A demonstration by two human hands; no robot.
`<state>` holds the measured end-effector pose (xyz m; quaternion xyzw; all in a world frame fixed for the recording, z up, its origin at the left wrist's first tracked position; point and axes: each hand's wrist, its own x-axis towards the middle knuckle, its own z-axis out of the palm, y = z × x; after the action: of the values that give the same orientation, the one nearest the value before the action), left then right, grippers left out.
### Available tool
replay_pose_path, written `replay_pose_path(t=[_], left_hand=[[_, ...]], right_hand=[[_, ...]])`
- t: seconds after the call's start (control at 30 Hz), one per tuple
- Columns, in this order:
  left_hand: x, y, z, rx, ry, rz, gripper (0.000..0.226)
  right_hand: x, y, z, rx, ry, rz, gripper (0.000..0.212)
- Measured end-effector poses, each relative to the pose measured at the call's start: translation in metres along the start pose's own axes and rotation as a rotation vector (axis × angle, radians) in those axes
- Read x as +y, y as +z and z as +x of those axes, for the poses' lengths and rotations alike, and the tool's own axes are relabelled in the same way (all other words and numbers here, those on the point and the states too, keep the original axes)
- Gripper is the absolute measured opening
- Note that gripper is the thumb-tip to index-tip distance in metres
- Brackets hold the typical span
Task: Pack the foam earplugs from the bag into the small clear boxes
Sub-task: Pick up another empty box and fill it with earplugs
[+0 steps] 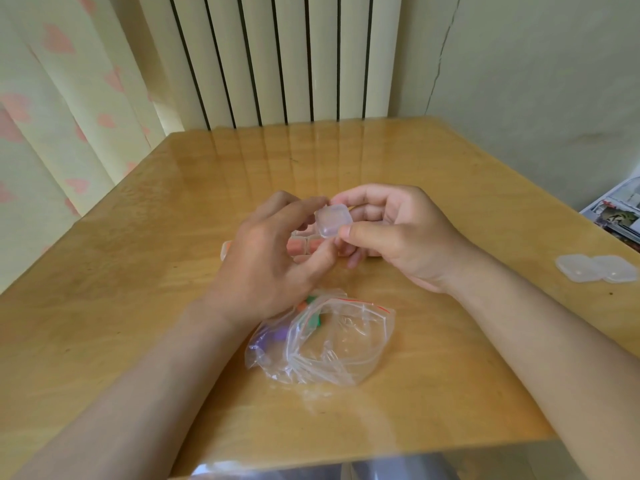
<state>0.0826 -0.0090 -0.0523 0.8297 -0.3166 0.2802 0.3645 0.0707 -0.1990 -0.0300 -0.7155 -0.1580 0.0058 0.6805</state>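
Observation:
A small clear box (333,221) is held up over the middle of the table. My right hand (398,237) pinches it between thumb and fingers, and the fingertips of my left hand (273,258) grip its left side. Under my hands lie boxes with orange earplugs (300,244) inside, partly hidden. A clear zip bag (329,341) lies nearer to me, with purple, green and orange earplugs (277,336) showing at its left end.
Two empty clear boxes (596,268) sit at the right edge of the wooden table (138,323). Another small box (225,250) peeks out left of my left hand. Magazines (620,213) lie off the table's right side. A radiator and curtain stand behind.

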Motion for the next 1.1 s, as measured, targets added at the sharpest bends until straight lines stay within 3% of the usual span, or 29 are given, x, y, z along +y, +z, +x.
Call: replay_pose_path(t=[0.2,0.47,0.57,0.93,1.1], left_hand=[[-0.001,0.001,0.000,0.052,0.071,-0.060,0.031],[0.004,-0.001,0.002,0.051,0.035,-0.071,0.029],[0.010,-0.003,0.003,0.124,-0.016,-0.102,0.011],[0.013,-0.002,0.004,0.202,-0.238,-0.338,0.018],[0.014,-0.004,0.009,0.309,-0.416,-0.416,0.020]], right_hand=[[0.000,0.005,0.000,0.010,0.007,-0.040,0.037],[-0.001,0.007,0.000,-0.007,0.013,-0.045,0.039],[-0.001,0.006,0.000,0.006,-0.015,-0.109,0.034],[-0.001,0.008,-0.005,-0.033,-0.021,-0.147,0.041],[-0.018,0.005,-0.012,0.042,-0.130,-0.279,0.021]])
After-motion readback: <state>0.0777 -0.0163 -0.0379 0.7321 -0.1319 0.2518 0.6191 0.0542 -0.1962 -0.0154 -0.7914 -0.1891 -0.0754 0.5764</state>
